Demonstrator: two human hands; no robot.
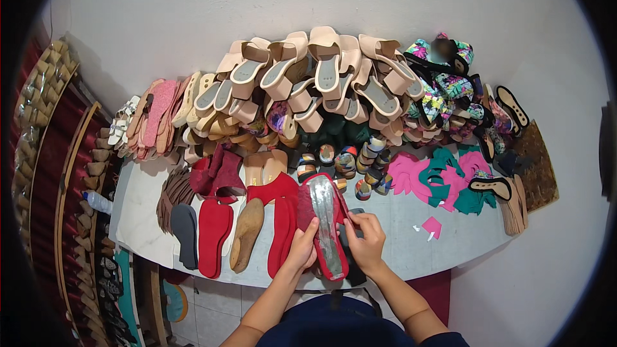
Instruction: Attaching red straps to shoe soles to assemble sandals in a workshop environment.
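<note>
Above the table's near edge I hold a shoe last (326,222), its long silvery-grey underside facing up and red material folded round its rim. My left hand (303,244) is closed on its left side, the thumb lying along the edge. Across from it, my right hand (365,239) is closed in a pinch at the red material (340,200) on the last's right edge. Left of my hands lie red soles (215,238), a bare wooden last (247,234) and more red soles (283,228). A dark piece partly shows behind my right hand.
Beige heeled sandals (328,67) are piled along the wall. Grey soles (184,234) and brown strips (175,199) lie at left, colourful heels (347,162) in the middle, pink and green cut pieces (443,177) at right. Racks of wooden lasts (83,244) stand on the far left.
</note>
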